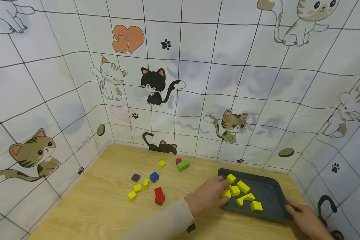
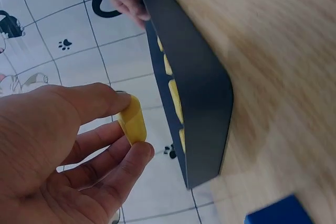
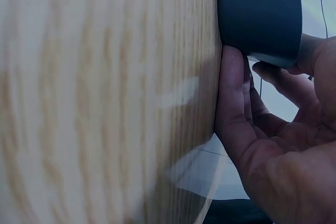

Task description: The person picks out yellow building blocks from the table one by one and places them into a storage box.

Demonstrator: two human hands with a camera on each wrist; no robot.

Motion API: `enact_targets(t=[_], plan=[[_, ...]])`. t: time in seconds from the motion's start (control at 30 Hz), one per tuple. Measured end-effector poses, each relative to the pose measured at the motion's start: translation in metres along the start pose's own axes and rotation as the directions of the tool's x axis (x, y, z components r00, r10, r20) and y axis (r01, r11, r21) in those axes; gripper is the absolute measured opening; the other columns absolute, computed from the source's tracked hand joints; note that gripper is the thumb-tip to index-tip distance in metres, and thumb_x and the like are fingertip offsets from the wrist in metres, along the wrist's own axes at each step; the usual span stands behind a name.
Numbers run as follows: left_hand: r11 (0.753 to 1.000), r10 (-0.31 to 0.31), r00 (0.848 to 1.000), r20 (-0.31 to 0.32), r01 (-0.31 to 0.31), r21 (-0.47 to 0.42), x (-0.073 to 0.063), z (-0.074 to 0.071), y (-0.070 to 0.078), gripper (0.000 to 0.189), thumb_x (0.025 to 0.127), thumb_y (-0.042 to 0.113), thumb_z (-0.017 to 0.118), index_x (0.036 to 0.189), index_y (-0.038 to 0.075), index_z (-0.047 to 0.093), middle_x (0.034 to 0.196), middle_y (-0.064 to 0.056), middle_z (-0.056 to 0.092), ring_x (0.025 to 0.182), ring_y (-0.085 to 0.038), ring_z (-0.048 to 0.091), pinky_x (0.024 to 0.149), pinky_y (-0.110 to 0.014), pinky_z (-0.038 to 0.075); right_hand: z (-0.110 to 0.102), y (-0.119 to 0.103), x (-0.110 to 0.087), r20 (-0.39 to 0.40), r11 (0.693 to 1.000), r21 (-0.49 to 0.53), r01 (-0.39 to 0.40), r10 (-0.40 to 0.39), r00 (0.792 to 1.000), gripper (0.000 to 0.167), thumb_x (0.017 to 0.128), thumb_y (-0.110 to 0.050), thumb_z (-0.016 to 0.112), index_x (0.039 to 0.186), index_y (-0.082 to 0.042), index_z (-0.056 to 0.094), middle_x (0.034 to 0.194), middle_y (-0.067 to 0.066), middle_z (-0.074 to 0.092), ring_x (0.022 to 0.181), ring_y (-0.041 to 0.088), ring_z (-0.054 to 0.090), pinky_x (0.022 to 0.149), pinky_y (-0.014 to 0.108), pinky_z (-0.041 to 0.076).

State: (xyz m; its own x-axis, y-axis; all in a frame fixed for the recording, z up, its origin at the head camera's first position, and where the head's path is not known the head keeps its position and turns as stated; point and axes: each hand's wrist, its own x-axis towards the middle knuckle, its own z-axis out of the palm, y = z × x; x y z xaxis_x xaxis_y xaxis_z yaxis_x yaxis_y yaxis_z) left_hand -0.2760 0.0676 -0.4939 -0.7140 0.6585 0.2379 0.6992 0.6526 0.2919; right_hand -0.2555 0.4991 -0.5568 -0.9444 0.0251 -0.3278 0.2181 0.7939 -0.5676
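On wooden table (image 1: 99, 210): dark tray (image 1: 267, 188), yellow blocks (image 1: 256, 207) inside; left hand (image 1: 206, 196), pinching yellow piece (image 2: 134, 121), partly hiding its left rim; right hand (image 1: 307, 217) clamped on near right corner. Leftward: red blocks (image 1: 160, 199), blue cube (image 1: 154, 177), green block (image 1: 183, 165).

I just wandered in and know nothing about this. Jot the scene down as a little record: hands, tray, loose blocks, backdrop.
Left hand: pinches a small yellow block beside the tray
Right hand: grips the right edge of the dark tray
Tray contents: several yellow blocks; no other colour visible
Loose on the wooden table: four yellow cubes or bricks, two red blocks, one blue, one purple, one magenta, one green
Backdrop: white tile-patterned wall with cartoon cats
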Motion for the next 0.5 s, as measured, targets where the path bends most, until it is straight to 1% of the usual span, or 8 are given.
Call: enact_targets(t=[0.1,0.2,0.27,0.43,0.5], plan=[[1.000,0.003,1.000,0.009,-0.003,0.016,0.005,0.004,0.007,0.032,0.109,0.030,0.086,0.138,0.017,0.082,0.130,0.005,0.079,0.105,0.003,0.067,0.094,-0.006,0.057,-0.003,-0.002,-0.004,-0.009,0.999,-0.036,0.009,-0.010,1.000,0.081,0.125,-0.050,0.047,0.173,0.013,0.031,0.172,0.046,0.036,0.156,0.076,0.037,0.115,0.079,0.054],[1.000,-0.013,1.000,0.021,0.012,0.020,0.008,0.008,0.012,0.033,0.109,0.032,0.086,0.139,0.019,0.081,0.133,0.006,0.078,0.109,0.004,0.068,0.096,-0.007,0.058,-0.004,-0.004,-0.007,-0.012,0.998,-0.057,0.027,-0.027,1.000,0.075,0.126,-0.043,0.045,0.172,0.015,0.032,0.172,0.047,0.037,0.156,0.076,0.040,0.114,0.078,0.056],[1.000,-0.018,1.000,0.026,0.017,0.023,0.009,0.010,0.015,0.034,0.109,0.032,0.086,0.140,0.019,0.081,0.134,0.007,0.078,0.110,0.004,0.069,0.096,-0.006,0.058,-0.004,-0.005,-0.007,-0.011,0.998,-0.062,0.028,-0.029,1.000,0.074,0.126,-0.042,0.045,0.172,0.015,0.032,0.171,0.047,0.037,0.155,0.075,0.041,0.113,0.076,0.057],[0.999,-0.028,0.999,0.041,0.026,0.032,0.013,0.020,0.017,0.034,0.109,0.031,0.085,0.140,0.018,0.081,0.134,0.007,0.078,0.112,0.004,0.070,0.097,-0.007,0.057,-0.002,0.000,-0.003,-0.013,0.998,-0.053,0.023,-0.024,1.000,0.080,0.124,-0.048,0.050,0.171,0.015,0.035,0.170,0.047,0.039,0.154,0.075,0.043,0.111,0.075,0.058],[0.999,-0.035,0.998,0.048,0.033,0.039,0.015,0.026,0.017,0.034,0.109,0.033,0.086,0.140,0.020,0.081,0.134,0.009,0.078,0.114,0.003,0.070,0.098,-0.008,0.058,0.000,0.003,0.000,-0.015,0.998,-0.057,0.024,-0.025,1.000,0.085,0.123,-0.054,0.051,0.170,0.016,0.036,0.169,0.048,0.041,0.153,0.076,0.043,0.111,0.076,0.058]])
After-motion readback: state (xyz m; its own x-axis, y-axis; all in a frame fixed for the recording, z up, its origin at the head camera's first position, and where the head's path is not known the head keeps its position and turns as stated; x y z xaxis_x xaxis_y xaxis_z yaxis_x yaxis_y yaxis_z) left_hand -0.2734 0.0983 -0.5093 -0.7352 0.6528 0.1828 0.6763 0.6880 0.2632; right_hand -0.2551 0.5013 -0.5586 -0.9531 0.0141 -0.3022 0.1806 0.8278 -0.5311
